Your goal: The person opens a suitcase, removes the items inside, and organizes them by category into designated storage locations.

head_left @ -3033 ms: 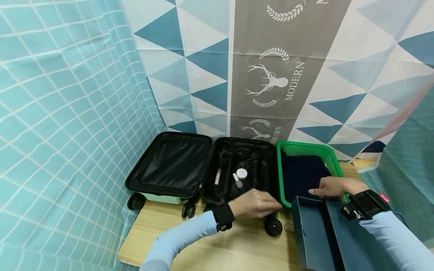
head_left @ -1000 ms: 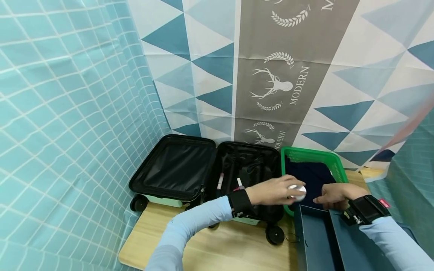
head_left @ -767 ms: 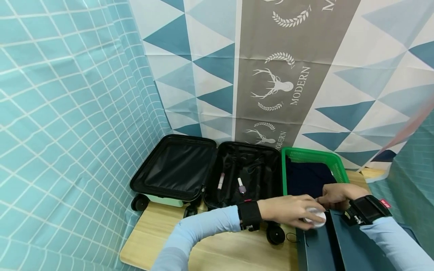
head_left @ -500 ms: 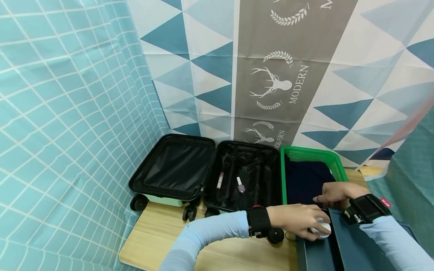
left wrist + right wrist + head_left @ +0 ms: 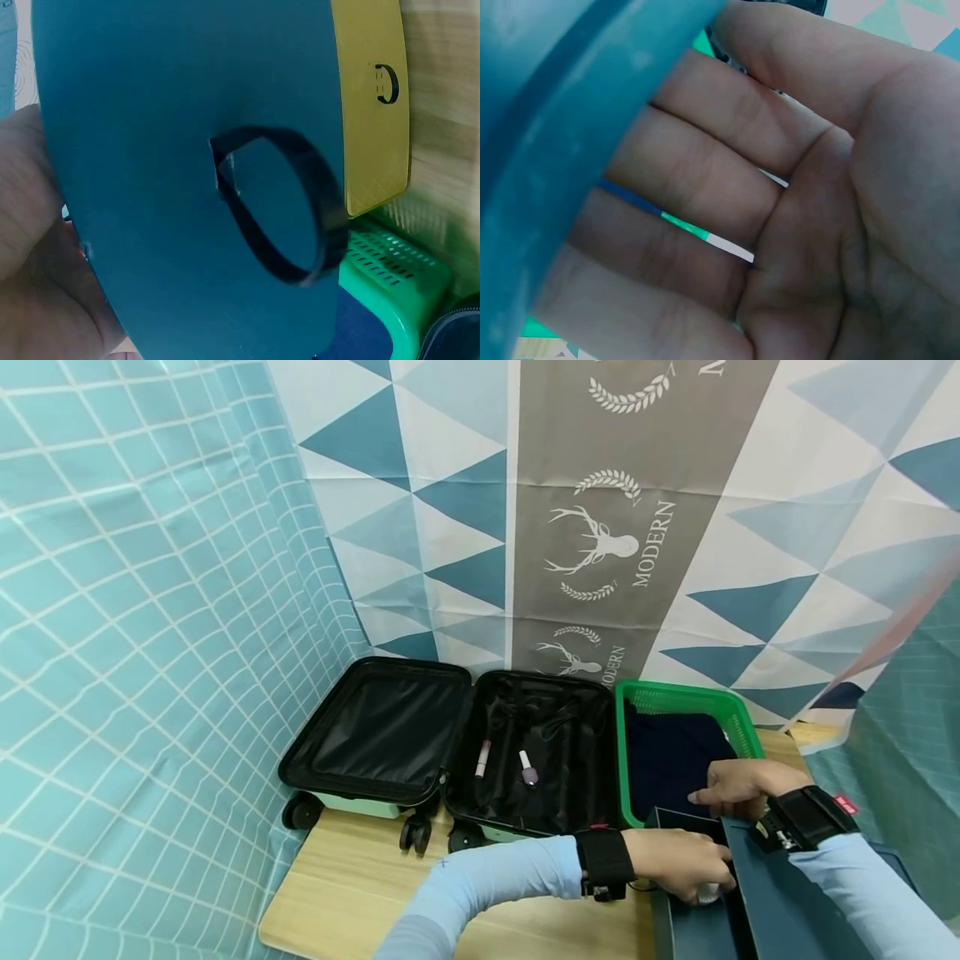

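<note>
My left hand reaches down inside the open dark blue box, its fingers round a small white jar, mostly hidden by them. In the left wrist view, the box's outer wall with a black ribbon loop fills the middle, beside that hand. At the box's far end my right hand grips its blue panel; in the right wrist view the fingers curl behind the edge. An open suitcase holds a pink lip gloss tube and a purple nail polish bottle with a white cap.
Between suitcase and back right wall stands a green basket with dark navy cloth inside. The suitcase's other half lies open to the left, its wheels over the wooden table. Patterned cloth hangs behind.
The white jar was lying in the suitcase; my left hand has picked it up, carried it right and lowered it into the blue box. My right hand has stayed at the box.
</note>
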`<move>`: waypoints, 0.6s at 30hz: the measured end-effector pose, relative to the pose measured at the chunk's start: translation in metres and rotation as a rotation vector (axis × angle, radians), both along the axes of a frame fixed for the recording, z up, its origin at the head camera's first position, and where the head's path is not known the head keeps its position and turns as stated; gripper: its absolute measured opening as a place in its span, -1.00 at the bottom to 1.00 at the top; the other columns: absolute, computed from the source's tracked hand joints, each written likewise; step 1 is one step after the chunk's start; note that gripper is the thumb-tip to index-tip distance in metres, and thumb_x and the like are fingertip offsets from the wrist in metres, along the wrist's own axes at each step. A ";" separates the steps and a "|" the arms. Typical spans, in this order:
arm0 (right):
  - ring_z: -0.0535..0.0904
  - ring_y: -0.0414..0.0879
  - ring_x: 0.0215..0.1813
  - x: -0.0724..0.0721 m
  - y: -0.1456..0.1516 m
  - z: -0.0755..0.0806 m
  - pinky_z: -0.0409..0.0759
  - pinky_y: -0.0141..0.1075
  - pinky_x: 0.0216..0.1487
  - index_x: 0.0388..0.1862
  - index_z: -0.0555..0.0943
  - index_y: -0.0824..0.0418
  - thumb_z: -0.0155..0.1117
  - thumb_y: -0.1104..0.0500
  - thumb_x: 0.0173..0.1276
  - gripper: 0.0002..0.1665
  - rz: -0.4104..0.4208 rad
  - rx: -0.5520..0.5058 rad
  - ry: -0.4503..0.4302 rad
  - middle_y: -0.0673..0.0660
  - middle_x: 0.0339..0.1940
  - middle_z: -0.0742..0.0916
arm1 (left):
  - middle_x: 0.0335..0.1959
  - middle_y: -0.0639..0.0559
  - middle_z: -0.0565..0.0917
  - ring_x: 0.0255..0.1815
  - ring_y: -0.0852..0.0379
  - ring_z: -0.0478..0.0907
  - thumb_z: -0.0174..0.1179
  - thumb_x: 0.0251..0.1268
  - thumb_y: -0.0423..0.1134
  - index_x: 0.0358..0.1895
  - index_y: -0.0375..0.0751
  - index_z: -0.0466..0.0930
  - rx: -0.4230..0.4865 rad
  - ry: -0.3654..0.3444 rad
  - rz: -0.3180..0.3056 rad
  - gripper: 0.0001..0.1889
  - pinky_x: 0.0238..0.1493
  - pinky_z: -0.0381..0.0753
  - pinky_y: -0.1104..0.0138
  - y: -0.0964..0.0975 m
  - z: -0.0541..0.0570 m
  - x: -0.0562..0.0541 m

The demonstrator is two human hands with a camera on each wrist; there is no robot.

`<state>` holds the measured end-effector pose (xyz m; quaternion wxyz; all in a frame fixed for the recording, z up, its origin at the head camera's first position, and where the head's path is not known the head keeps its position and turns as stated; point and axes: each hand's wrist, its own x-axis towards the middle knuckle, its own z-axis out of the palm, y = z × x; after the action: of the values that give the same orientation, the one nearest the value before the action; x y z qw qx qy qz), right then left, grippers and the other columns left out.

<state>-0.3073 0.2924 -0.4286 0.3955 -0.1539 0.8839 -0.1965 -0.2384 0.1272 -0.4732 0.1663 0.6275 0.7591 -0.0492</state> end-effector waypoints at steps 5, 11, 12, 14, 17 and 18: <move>0.43 -0.25 -0.65 0.001 0.000 0.001 0.45 -0.36 -0.46 -0.47 0.77 0.28 0.10 0.08 0.53 -0.54 0.005 0.010 -0.005 0.05 -0.67 0.65 | 0.16 0.25 0.48 0.02 0.43 0.46 0.20 0.43 -0.03 0.30 0.17 0.54 0.026 0.041 -0.033 -0.59 -0.03 0.36 0.63 -0.004 0.000 0.001; 0.48 -0.22 -0.64 0.002 0.001 0.001 0.49 -0.36 -0.49 -0.49 0.75 0.31 0.10 0.09 0.53 -0.53 -0.011 -0.009 -0.022 0.07 -0.65 0.68 | 0.19 0.20 0.57 0.14 0.40 0.48 -0.03 0.59 -0.02 0.27 0.04 0.58 0.257 0.115 -0.160 -0.64 0.26 0.20 0.59 -0.029 0.002 -0.001; 0.49 -0.22 -0.63 0.003 0.001 0.001 0.49 -0.36 -0.48 -0.50 0.75 0.29 0.10 0.09 0.52 -0.53 -0.011 -0.011 -0.019 0.07 -0.64 0.68 | 0.22 0.18 0.56 0.21 0.37 0.45 -0.02 0.58 -0.02 0.28 0.01 0.57 0.321 0.139 -0.166 -0.63 0.33 0.11 0.57 -0.036 0.002 -0.002; 0.43 -0.25 -0.66 0.002 0.000 0.001 0.44 -0.39 -0.51 -0.55 0.73 0.27 0.10 0.08 0.52 -0.52 -0.006 -0.012 -0.013 0.03 -0.69 0.63 | 0.30 0.09 0.53 0.35 0.28 0.36 0.05 0.54 0.00 0.32 -0.08 0.53 0.459 0.198 -0.151 -0.57 0.43 -0.04 0.48 -0.051 -0.001 -0.004; 0.35 -0.28 -0.69 0.002 0.000 0.001 0.35 -0.43 -0.55 -0.59 0.69 0.25 0.09 0.08 0.52 -0.51 -0.011 -0.011 -0.028 -0.03 -0.73 0.53 | 0.44 -0.10 0.36 0.53 0.09 0.12 0.21 0.39 0.10 0.44 -0.29 0.33 0.624 0.257 -0.063 -0.29 0.48 -0.14 0.37 -0.076 -0.013 -0.004; 0.33 -0.29 -0.69 0.003 -0.001 0.001 0.33 -0.44 -0.55 -0.59 0.68 0.25 0.09 0.07 0.52 -0.51 -0.019 -0.009 -0.036 -0.04 -0.73 0.51 | 0.49 -0.18 0.26 0.57 0.01 0.01 0.27 0.32 0.11 0.47 -0.37 0.23 0.663 0.247 -0.026 -0.17 0.49 -0.15 0.35 -0.083 -0.019 -0.004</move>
<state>-0.3045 0.2919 -0.4277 0.4087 -0.1436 0.8772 -0.2070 -0.2419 0.0443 -0.4917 -0.1403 0.6461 0.7402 0.1223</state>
